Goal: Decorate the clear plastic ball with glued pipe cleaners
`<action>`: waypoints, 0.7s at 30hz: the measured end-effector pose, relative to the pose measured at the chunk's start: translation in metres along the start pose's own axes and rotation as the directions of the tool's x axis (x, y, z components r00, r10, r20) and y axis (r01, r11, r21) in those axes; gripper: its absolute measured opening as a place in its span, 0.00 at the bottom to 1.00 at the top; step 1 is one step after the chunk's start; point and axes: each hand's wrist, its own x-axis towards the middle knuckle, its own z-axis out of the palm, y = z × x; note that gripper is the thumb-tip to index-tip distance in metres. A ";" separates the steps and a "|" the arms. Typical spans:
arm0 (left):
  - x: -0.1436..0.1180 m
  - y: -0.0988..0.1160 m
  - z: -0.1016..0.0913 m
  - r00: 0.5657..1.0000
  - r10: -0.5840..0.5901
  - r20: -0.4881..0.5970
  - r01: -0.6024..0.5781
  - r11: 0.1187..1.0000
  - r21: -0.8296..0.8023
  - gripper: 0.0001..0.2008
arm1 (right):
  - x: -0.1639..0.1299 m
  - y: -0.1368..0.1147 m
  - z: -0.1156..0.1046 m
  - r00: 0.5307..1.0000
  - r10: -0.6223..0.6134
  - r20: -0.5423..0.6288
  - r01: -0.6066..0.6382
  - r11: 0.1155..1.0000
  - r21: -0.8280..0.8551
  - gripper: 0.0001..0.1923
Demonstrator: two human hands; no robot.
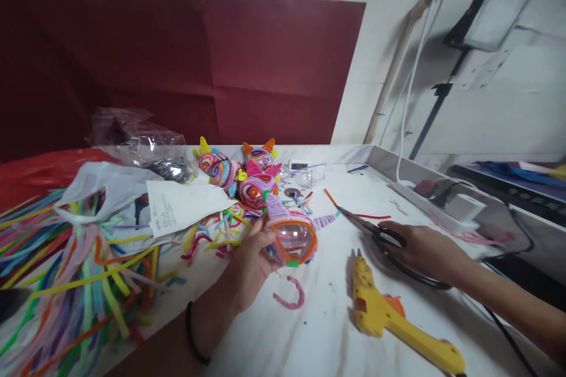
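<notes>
My left hand (250,262) grips a clear plastic ball (295,240) wrapped with pink, purple and orange pipe cleaners, held just above the white table (309,330). My right hand (422,250) is closed on the black handles of a pair of scissors (369,228), whose blades point left toward the ball and lie on the table. A curved pink pipe cleaner piece (290,298) lies below the ball. A yellow glue gun (393,315) rests on the table between my two arms.
Three finished colourful pipe-cleaner balls (250,179) sit behind. A heap of loose pipe cleaners (66,283), plastic bags (132,147) and a paper sheet (181,206) fill the left. Power strip and cables (442,203) run along the right edge.
</notes>
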 end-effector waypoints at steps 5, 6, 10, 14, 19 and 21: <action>0.000 0.003 0.002 1.000 -0.005 -0.010 0.004 0.996 -0.088 0.23 | -0.001 -0.008 -0.003 0.992 0.005 0.130 -0.006 1.000 0.010 0.15; 0.000 0.004 0.002 1.000 -0.004 -0.007 0.003 0.995 -0.101 0.23 | -0.001 -0.010 -0.004 0.989 0.013 0.144 -0.015 1.000 0.010 0.15; 0.002 0.005 0.001 1.000 -0.010 0.016 0.011 0.991 -0.131 0.19 | 0.002 -0.015 -0.011 0.977 0.053 0.208 -0.055 0.999 0.001 0.18; 0.004 0.005 -0.002 0.999 -0.044 -0.002 0.043 0.982 -0.183 0.16 | 0.009 -0.024 -0.026 0.958 0.120 0.262 -0.126 0.992 0.006 0.17; 0.008 0.004 -0.007 0.999 -0.033 0.005 0.033 0.973 -0.229 0.19 | 0.011 -0.057 -0.053 0.978 0.014 0.210 -0.059 0.975 0.212 0.19; 0.010 0.003 -0.010 1.000 -0.002 0.007 0.003 0.975 -0.221 0.21 | 0.009 -0.073 -0.060 0.982 -0.024 0.190 -0.039 0.945 0.325 0.18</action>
